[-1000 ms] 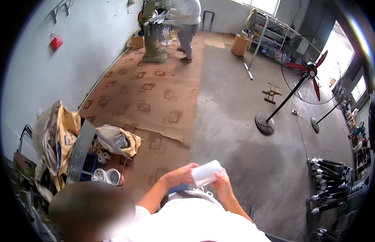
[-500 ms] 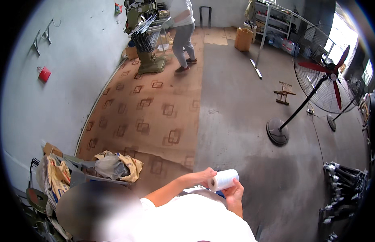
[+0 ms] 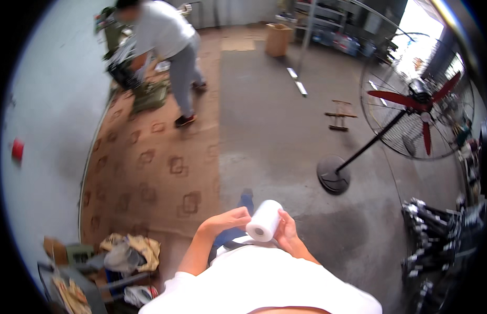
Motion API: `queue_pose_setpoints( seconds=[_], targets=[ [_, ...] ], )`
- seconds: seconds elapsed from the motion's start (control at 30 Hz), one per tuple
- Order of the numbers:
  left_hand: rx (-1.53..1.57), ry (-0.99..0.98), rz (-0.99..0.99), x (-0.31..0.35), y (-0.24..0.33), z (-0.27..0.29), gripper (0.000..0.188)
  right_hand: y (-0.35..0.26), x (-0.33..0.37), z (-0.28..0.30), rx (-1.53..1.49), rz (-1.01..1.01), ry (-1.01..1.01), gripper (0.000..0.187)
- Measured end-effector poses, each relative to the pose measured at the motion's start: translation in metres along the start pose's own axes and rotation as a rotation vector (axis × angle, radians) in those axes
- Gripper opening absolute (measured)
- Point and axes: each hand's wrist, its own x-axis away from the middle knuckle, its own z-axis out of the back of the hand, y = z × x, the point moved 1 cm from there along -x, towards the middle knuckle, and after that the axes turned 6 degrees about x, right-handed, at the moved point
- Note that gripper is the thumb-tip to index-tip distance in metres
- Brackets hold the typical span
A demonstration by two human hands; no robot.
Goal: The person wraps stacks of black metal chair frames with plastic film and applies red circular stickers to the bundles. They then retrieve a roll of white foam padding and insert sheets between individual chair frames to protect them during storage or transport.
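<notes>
In front of my body is a white roll (image 3: 264,220) that looks like plastic film, with a hollow core at its near end. My right hand (image 3: 288,230) grips it from the right side, fingers curved round it. My left hand (image 3: 232,220) is closed at the roll's left side, fingers bent and pressed together. Whether a loose edge of film is pinched there cannot be made out. The roll tilts, its far end leaning to the right.
A tall fan (image 3: 422,99) with red blades stands to the right. Beyond it are a small wooden stool (image 3: 340,115) and a cardboard box (image 3: 278,40). Black metal parts (image 3: 434,235) lie at the right; bags (image 3: 131,254) are heaped at lower left. A person (image 3: 170,47) bends over a machine.
My view has swung and I have come nearer to the far worker, who now leans down at the machine. The roll has turned more upright in my hands.
</notes>
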Motion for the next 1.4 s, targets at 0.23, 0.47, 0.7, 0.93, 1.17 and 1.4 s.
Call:
queue_pose_setpoints(
  seconds=[0.23, 0.47, 0.7, 0.93, 1.17, 1.4],
  targets=[
    [0.183, -0.097, -0.141, -0.16, 0.107, 0.067, 0.033, -0.145, -0.124, -0.009, -0.187, 0.238, -0.139, 0.06],
    [0.263, -0.152, -0.057, -0.3, 0.2, 0.106, 0.032, -0.272, -0.204, -0.024, -0.201, 0.483, -0.195, 0.065],
    [0.259, -0.212, 0.041, -0.42, 0.271, 0.16, 0.017, -0.369, -0.311, -0.014, -0.286, 0.524, -0.17, 0.063],
    [0.259, -0.156, -0.08, -0.562, 0.366, 0.239, 0.015, -0.535, -0.447, -0.024, -0.154, 0.469, -0.29, 0.061],
    [0.436, -0.025, -0.169, -0.634, 0.458, 0.296, 0.018, -0.677, -0.54, -0.074, -0.004, 0.373, -0.346, 0.061],
    [0.559, -0.016, -0.223, -0.725, 0.509, 0.392, 0.027, -0.763, -0.666, -0.108, 0.016, 0.189, -0.448, 0.07]
  ],
)
